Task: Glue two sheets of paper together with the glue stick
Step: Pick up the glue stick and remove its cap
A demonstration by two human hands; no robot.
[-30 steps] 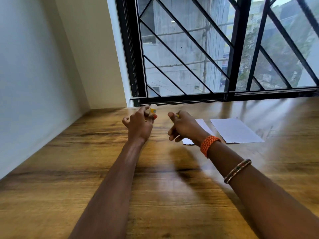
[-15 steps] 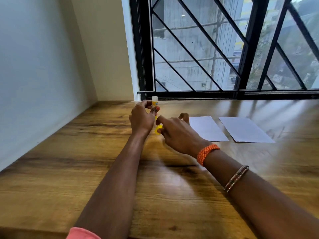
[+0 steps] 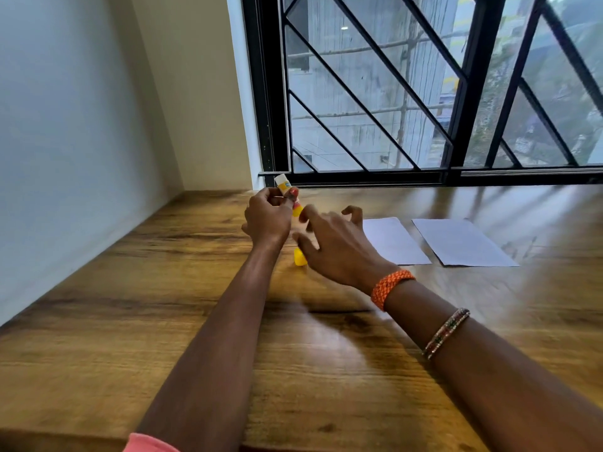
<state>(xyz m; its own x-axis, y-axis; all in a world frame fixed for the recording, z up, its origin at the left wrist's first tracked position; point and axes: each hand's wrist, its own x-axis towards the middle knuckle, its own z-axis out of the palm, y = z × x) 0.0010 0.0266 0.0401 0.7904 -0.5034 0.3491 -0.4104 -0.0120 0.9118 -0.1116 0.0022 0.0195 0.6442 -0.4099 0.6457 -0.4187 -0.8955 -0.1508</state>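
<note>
The left hand (image 3: 267, 220) pinches the light, rigid glue stick (image 3: 287, 192) mid-barrel, the right hand (image 3: 336, 246) hovers loose-fingered, seemingly empty, and both flimsy paper sheets (image 3: 394, 241) lie at three o'clock on the desk (image 3: 163, 321).

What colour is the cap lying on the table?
Yellow: the cap shows in the head view, by the right hand.

Orange woven wristband (image 3: 391, 287), beaded bangle (image 3: 446, 332), pink sleeve (image 3: 148, 444)

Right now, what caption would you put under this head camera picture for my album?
Left hand holds the uncapped glue stick; yellow cap on the table, two paper sheets waiting.
</note>
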